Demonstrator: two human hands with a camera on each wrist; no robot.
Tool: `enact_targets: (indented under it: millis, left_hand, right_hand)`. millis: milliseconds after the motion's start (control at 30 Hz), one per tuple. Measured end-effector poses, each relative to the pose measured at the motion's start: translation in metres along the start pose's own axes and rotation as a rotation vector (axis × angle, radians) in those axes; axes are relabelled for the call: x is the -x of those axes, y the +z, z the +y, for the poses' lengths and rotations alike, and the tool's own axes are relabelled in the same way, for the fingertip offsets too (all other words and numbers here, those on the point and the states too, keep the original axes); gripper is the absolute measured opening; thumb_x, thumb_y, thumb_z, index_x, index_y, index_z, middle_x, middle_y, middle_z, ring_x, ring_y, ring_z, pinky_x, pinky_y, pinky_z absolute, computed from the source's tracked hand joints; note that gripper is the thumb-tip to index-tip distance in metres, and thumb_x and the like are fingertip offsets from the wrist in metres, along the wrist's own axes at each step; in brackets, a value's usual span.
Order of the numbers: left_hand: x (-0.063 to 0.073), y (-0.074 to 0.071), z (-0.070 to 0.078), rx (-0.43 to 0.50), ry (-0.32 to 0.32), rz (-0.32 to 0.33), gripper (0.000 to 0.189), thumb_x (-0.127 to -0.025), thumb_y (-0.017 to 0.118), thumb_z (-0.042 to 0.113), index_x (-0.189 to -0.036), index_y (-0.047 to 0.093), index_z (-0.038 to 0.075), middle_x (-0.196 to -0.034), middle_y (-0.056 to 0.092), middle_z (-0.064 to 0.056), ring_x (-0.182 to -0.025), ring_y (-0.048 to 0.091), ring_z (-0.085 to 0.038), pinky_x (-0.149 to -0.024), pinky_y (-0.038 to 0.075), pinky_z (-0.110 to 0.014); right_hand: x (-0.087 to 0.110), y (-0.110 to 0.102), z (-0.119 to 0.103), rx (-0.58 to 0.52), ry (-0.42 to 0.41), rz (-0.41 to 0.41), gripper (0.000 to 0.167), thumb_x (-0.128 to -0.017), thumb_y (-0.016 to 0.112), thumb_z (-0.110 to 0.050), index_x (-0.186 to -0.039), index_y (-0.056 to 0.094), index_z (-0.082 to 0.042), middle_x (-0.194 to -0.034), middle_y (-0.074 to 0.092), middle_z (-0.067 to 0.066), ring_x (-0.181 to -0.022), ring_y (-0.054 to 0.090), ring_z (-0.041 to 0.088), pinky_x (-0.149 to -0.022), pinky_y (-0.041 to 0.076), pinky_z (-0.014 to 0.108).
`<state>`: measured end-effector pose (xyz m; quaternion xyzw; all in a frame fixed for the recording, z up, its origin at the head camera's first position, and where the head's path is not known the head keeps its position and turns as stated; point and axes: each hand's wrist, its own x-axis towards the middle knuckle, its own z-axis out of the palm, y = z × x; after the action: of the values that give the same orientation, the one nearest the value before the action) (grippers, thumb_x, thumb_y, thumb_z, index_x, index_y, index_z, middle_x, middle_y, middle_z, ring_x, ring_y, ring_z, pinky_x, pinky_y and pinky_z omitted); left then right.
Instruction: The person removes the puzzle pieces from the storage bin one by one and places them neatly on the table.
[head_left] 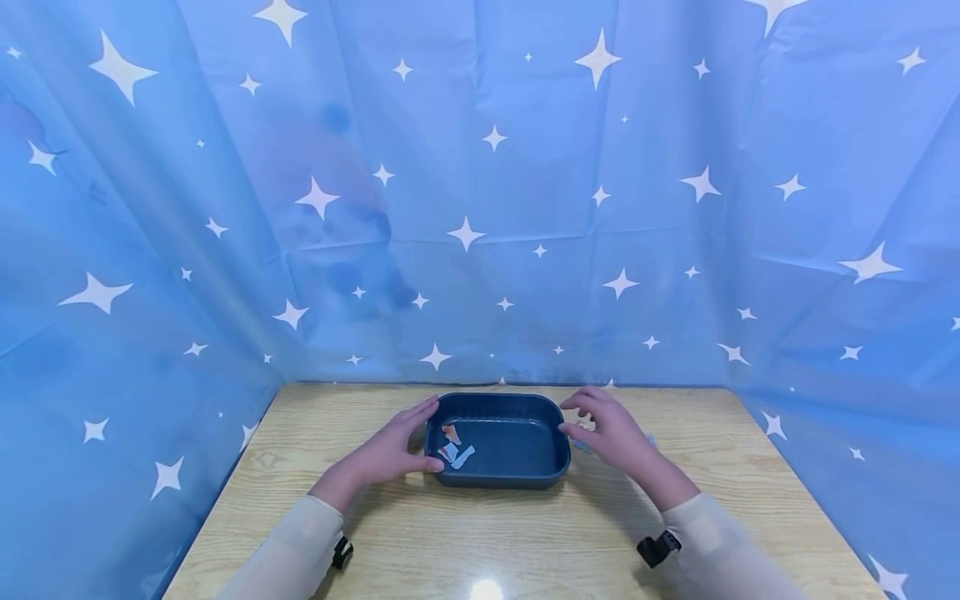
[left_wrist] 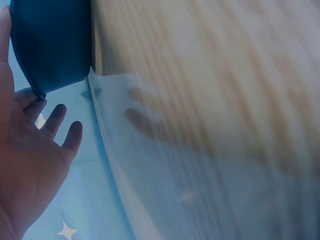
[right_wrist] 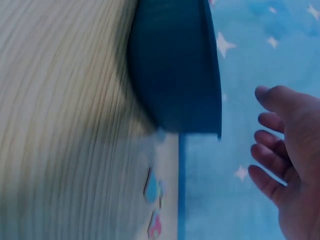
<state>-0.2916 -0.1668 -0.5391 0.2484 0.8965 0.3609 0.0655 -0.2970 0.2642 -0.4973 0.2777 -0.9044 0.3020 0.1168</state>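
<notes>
Dark blue rectangular tray [head_left: 513,454] sat flat on the wood-grain table [head_left: 420,550], near the star-print curtain [head_left: 525,283], with a few small pale and orange pieces [head_left: 448,452] gathered at its left end. Left hand [head_left: 382,450] held that end, spread wide, thumb at the near corner, fingertips at the far one; firmness of grip could not be told. Right hand [head_left: 613,432] was loosely bent and held nothing, just beside the right end, apart from it in the right wrist view. Risk, as judged: lifting by the left alone would likely tip the tray and slide its contents rightward. Second risk: loose blue and pink pieces [right_wrist: 151,189] lay beyond the right end; a careless sweep or sideways shove could scatter them or trap one underneath
</notes>
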Motion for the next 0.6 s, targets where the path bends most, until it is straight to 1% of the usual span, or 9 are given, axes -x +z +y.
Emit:
enact_targets:
  millis: [100, 200, 333, 433, 533, 600]
  left_hand:
    - [0.000, 0.000, 0.000, 0.003, -0.003, 0.001, 0.109, -0.094, 0.090, 0.046, -0.177, 0.027, 0.017, -0.185, 0.018, -0.004, -0.167, 0.019, -0.042, -0.131, 0.024, -0.067]
    - [0.000, 0.000, 0.000, 0.006, -0.002, 0.001, 0.108, -0.094, 0.090, 0.045, -0.177, 0.027, 0.017, -0.185, 0.018, -0.005, -0.167, 0.019, -0.043, -0.131, 0.024, -0.067]
    - [0.000, 0.000, 0.001, 0.004, -0.003, 0.001, 0.108, -0.094, 0.090, 0.045, -0.177, 0.026, 0.017, -0.185, 0.018, -0.004, -0.168, 0.019, -0.042, -0.131, 0.024, -0.066]
    - [0.000, 0.000, 0.001, 0.002, -0.005, 0.001, 0.109, -0.094, 0.090, 0.045, -0.177, 0.026, 0.017, -0.185, 0.018, -0.004, -0.168, 0.019, -0.041, -0.131, 0.024, -0.066]
    - [0.000, 0.000, 0.001, 0.006, -0.013, 0.000, 0.109, -0.093, 0.090, 0.046, -0.177, 0.027, 0.018, -0.185, 0.019, -0.002, -0.167, 0.020, -0.040, -0.131, 0.025, -0.066]
    - [0.000, 0.000, 0.001, 0.011, -0.020, -0.001, 0.108, -0.093, 0.090, 0.046, -0.177, 0.027, 0.019, -0.185, 0.019, -0.001, -0.167, 0.020, -0.040, -0.131, 0.025, -0.066]
  right_hand:
    - [-0.009, 0.008, -0.011, -0.011, -0.012, -0.048, 0.032, -0.100, 0.086, -0.018, -0.128, 0.078, -0.006, -0.119, 0.067, 0.011, -0.099, 0.065, 0.035, -0.073, 0.057, 0.038]
    - [-0.017, 0.018, -0.021, -0.009, -0.023, -0.107, 0.033, -0.101, 0.085, -0.019, -0.132, 0.076, -0.008, -0.122, 0.066, 0.012, -0.101, 0.064, 0.033, -0.076, 0.057, 0.036]
    - [-0.029, 0.030, -0.036, -0.002, -0.057, -0.188, 0.036, -0.103, 0.082, -0.019, -0.137, 0.074, -0.010, -0.127, 0.065, 0.011, -0.106, 0.067, 0.033, -0.086, 0.060, 0.044]
    - [-0.039, 0.039, -0.046, -0.006, -0.063, -0.237, 0.039, -0.104, 0.081, -0.020, -0.141, 0.072, -0.009, -0.134, 0.066, 0.011, -0.112, 0.069, 0.034, -0.093, 0.062, 0.050]
    - [-0.049, 0.052, -0.052, 0.009, -0.058, -0.272, 0.042, -0.105, 0.080, -0.025, -0.144, 0.071, -0.011, -0.144, 0.065, 0.010, -0.124, 0.068, 0.032, -0.104, 0.060, 0.052]
    - [-0.056, 0.060, -0.056, 0.015, -0.061, -0.293, 0.044, -0.105, 0.080, -0.025, -0.145, 0.071, -0.011, -0.149, 0.064, 0.010, -0.132, 0.066, 0.031, -0.109, 0.057, 0.053]
